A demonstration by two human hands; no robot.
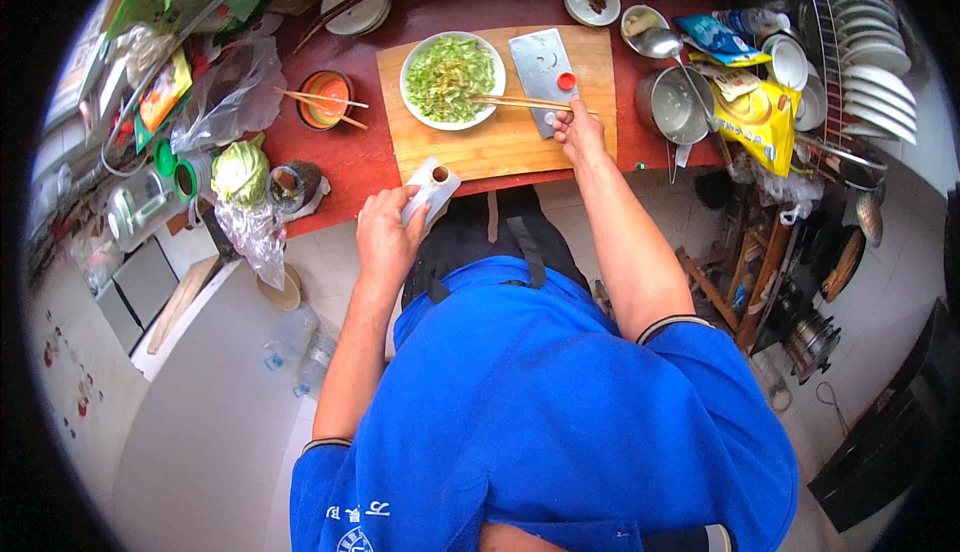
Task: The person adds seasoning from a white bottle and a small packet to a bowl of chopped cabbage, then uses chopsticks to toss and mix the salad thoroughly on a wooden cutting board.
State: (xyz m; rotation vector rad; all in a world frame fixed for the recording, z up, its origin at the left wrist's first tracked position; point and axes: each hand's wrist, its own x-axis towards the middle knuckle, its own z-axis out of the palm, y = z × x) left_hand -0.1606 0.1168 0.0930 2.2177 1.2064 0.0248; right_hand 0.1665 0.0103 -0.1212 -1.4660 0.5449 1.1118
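Note:
My left hand (390, 225) grips a pale translucent bottle-like container (420, 199) at the board's front edge. Its round, brown-rimmed opening faces up; what is inside cannot be told. In my right hand (580, 131) is a pair of wooden chopsticks (517, 101), their tips in the shredded green leaves (450, 75). Those leaves heap in a white bowl (491, 109) on the wooden cutting board (420, 150). A cleaver (534, 56) lies flat on the board, right of the bowl. Against its blade is a small red cap (566, 81), just beyond my right hand.
Left on the red table (341, 184) are an orange-lined bowl (328, 94) with chopsticks across it, a lettuce or cabbage head (240, 177) and a dark mortar-like pot (296, 184). To the right stand a metal pot (679, 105), a yellow packet (761, 120) and racked plates (874, 49).

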